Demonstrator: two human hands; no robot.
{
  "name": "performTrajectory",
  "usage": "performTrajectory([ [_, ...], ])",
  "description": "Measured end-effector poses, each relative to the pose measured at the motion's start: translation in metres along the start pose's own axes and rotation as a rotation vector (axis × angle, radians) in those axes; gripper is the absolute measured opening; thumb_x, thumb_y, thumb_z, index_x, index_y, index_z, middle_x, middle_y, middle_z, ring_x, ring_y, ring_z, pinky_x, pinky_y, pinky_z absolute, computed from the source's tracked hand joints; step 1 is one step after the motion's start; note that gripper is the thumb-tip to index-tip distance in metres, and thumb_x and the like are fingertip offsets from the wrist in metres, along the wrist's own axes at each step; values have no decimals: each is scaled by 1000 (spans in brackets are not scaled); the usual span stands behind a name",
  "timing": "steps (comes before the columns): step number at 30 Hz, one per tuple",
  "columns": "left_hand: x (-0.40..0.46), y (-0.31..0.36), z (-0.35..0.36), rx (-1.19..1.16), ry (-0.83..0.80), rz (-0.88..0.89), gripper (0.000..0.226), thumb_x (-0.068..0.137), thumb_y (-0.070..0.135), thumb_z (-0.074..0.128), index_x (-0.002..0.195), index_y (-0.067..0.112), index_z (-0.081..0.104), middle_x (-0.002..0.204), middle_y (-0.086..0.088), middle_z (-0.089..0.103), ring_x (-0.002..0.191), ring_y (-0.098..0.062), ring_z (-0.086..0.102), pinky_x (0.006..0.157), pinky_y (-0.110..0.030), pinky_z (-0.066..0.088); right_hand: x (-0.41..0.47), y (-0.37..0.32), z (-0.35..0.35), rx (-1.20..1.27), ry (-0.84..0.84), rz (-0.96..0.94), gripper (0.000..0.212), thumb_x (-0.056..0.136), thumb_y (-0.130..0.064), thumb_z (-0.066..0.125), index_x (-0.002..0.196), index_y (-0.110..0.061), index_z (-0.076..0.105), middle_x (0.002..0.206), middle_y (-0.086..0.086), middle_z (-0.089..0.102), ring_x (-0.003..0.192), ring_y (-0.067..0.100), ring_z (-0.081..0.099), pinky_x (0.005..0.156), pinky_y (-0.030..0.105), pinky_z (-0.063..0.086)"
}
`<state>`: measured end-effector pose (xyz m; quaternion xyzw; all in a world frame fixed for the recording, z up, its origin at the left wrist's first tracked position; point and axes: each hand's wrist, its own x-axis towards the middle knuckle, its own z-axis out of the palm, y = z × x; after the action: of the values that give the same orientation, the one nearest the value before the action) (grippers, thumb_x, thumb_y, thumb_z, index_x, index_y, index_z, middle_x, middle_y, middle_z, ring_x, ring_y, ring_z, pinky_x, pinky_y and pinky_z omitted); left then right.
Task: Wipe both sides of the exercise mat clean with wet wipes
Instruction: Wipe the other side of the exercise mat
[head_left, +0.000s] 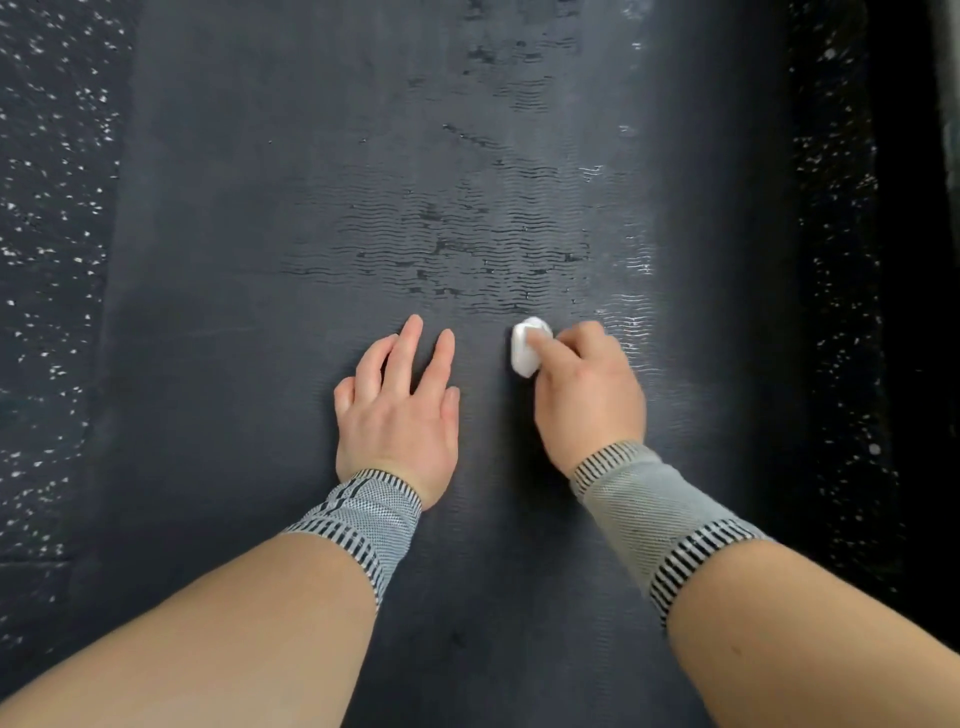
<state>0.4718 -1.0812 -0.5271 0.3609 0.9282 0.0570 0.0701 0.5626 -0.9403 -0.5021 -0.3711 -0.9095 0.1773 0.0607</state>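
A dark grey exercise mat (249, 218) with a fine ribbed surface lies flat and fills the middle of the view, running away from me. Wet, shiny streaks show on it ahead of my hands and toward its right side. My right hand (587, 395) grips a small folded white wet wipe (522, 358) and holds it down on the mat. My left hand (397, 410) rests flat on the mat just left of it, fingers spread and straight. Both wrists wear grey striped knit bands.
Black rubber floor (47, 218) with white flecks lies along the left side of the mat and again along its right side (831, 260). A dark strip and a pale edge (948, 104) run along the far right.
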Motion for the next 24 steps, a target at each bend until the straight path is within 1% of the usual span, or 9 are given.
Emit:
performTrajectory([
  [3,1,1,1,-12,13,2,51,91,36,43,140,27,49,151,-4,39,129,-25,33,95,-51,38,1,63,-24,-51,107,374,32,85,-18,50,112,-21,67,102,9,54,94,33,49,72,34,39],
  [5,2,0,1,-12,11,1,50,91,35,44,140,26,49,151,-4,39,129,-25,33,95,-51,38,1,62,-21,-89,131,468,32,88,-17,50,115,-21,65,103,10,53,96,33,48,74,33,37],
  [7,0,1,1,-8,9,0,50,91,34,46,141,26,48,151,-4,38,130,-25,32,95,-50,36,1,29,-8,-56,105,363,32,85,-15,53,115,-20,64,101,10,55,94,32,49,76,36,42],
  [10,1,1,2,-22,-3,-13,50,92,37,44,141,29,46,153,-1,35,132,-22,30,99,-46,30,1,-39,19,24,18,-6,30,72,-6,63,101,-14,68,85,8,57,79,29,51,66,34,44],
  [13,2,-1,3,-11,1,-16,50,92,38,43,142,30,45,153,-1,35,133,-21,28,99,-45,30,10,-44,21,6,6,-133,31,75,-10,57,103,-18,66,83,4,55,77,27,48,63,33,38],
  [15,0,-1,4,21,21,4,52,91,38,42,142,28,45,152,-2,37,131,-23,31,96,-48,36,9,-11,10,-72,10,-72,33,78,-10,52,107,-19,66,87,8,56,80,30,48,65,36,42],
  [20,1,-1,5,2,40,11,50,91,36,45,140,26,48,150,-4,39,129,-24,32,94,-50,39,4,50,-16,-142,131,456,34,86,-13,50,117,-18,61,100,16,55,92,38,46,74,44,38],
  [22,0,-1,5,-7,43,17,49,91,33,50,140,25,49,150,-5,40,129,-25,32,94,-50,38,5,25,-7,-173,108,413,33,81,-12,50,111,-16,59,96,16,55,89,38,47,69,41,35],
  [24,0,-2,5,-10,36,14,49,92,34,47,140,25,48,151,-4,38,130,-24,31,95,-49,35,1,-17,7,-117,49,183,31,74,-10,53,103,-13,61,87,12,56,81,35,50,64,36,31],
])
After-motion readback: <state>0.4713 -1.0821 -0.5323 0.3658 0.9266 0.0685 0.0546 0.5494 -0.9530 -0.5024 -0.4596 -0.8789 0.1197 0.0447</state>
